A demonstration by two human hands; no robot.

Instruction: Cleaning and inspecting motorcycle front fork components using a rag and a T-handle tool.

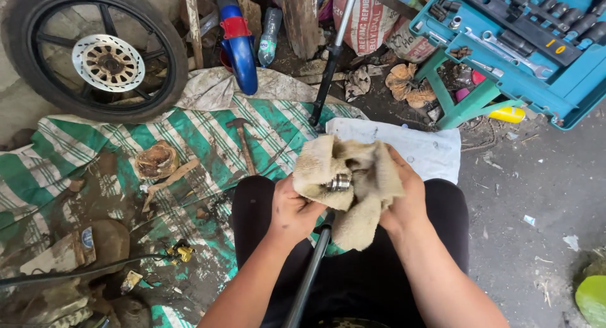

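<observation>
Both hands, left hand (291, 211) and right hand (404, 195), grip a frayed beige rag (363, 176) around a shiny metal fork-tube end (338, 183).

Rough beige cloth rag (353, 176), shiny metal fork tube end (338, 183)

Bare concrete floor (536, 195) lies open to the right of the knees, as far as the teal tool case (524, 44) at the top right. Left, the striped tarp (208, 145) is crowded: a hammer (242, 142), scraps, a cable, and a wheel (95, 50) along its far edge.
</observation>
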